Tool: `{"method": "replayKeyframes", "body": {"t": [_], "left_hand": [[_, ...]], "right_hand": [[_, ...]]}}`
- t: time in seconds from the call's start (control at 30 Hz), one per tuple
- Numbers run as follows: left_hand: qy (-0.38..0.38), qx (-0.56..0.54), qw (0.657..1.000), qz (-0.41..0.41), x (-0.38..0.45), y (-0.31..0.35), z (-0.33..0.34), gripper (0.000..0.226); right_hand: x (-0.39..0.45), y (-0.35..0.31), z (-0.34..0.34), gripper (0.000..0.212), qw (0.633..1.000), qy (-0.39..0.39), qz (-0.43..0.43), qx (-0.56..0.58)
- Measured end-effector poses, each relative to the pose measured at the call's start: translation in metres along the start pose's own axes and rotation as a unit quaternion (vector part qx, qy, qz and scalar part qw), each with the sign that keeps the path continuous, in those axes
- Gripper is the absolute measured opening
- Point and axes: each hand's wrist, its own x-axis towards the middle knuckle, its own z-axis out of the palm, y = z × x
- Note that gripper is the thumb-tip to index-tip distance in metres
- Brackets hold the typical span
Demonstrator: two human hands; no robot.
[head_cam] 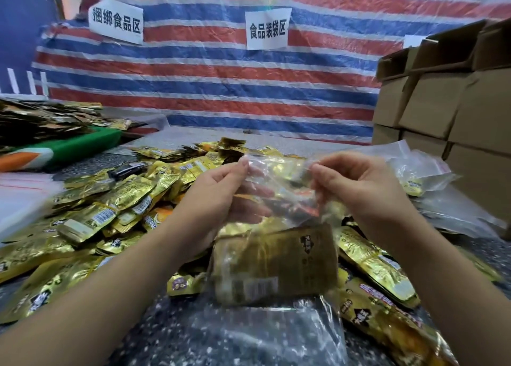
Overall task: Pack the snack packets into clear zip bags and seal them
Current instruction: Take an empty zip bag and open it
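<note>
The left hand and right hand are each pinching a top corner of the clear plastic zip bag, hanging above the speckled table; gold foil snack packets are sitting inside; the seal is appearing unpressed; advise aligning both strips, then pressing across.

The zip bag you hold is thin clear plastic, crinkled and glossy. Around it, from nine to four o'clock, the snack packets are shiny gold foil. At two o'clock, matt brown cardboard boxes. The table is speckled, stone-like.
</note>
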Motion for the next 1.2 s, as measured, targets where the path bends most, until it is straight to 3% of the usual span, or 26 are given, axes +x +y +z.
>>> {"method": "replayKeyframes", "body": {"t": [0.1,0.27,0.4,0.5,0.57,0.63,0.77,0.87,0.9,0.97,1.1,1.2], "left_hand": [[-0.017,-0.016,1.000,-0.004,0.001,-0.001,-0.001,0.034],[0.027,0.041,0.999,-0.006,0.002,-0.006,-0.002,0.027],[0.058,0.066,0.996,-0.029,0.004,-0.006,-0.003,0.020],[0.067,0.102,0.990,-0.064,0.005,-0.007,-0.004,0.020],[0.061,0.109,0.989,-0.075,0.004,-0.006,-0.004,0.024],[0.053,0.104,0.990,-0.080,0.003,-0.004,-0.003,0.028],[0.033,0.170,0.982,-0.071,0.001,-0.007,0.000,0.029],[0.011,0.227,0.973,-0.049,0.001,-0.010,0.004,0.030],[0.004,0.233,0.971,-0.044,0.000,-0.011,0.005,0.031],[-0.004,0.238,0.971,-0.036,0.000,-0.012,0.006,0.030],[-0.003,0.249,0.968,-0.030,0.000,-0.012,0.003,0.031],[-0.004,0.258,0.966,-0.029,0.000,-0.012,0.003,0.031]], "right_hand": [[0.002,0.005,0.002,0.013,0.998,0.014,0.026,0.050],[0.002,0.013,0.001,0.013,0.999,0.005,0.033,0.002],[0.009,0.024,-0.007,0.029,0.989,0.080,0.123,0.007],[0.026,0.035,-0.018,0.031,0.968,0.139,0.162,-0.134],[0.040,0.042,-0.021,0.023,0.943,0.105,0.145,-0.279],[0.053,0.046,-0.018,0.010,0.914,0.024,0.116,-0.388],[0.077,0.060,-0.001,0.014,0.849,-0.151,0.097,-0.498],[0.092,0.075,0.013,0.052,0.788,-0.243,0.144,-0.547],[0.096,0.081,0.016,0.061,0.768,-0.258,0.165,-0.562],[0.102,0.091,0.020,0.059,0.746,-0.268,0.183,-0.581],[0.110,0.103,0.031,0.042,0.754,-0.237,0.222,-0.571],[0.110,0.110,0.040,0.044,0.755,-0.211,0.264,-0.561]]}}
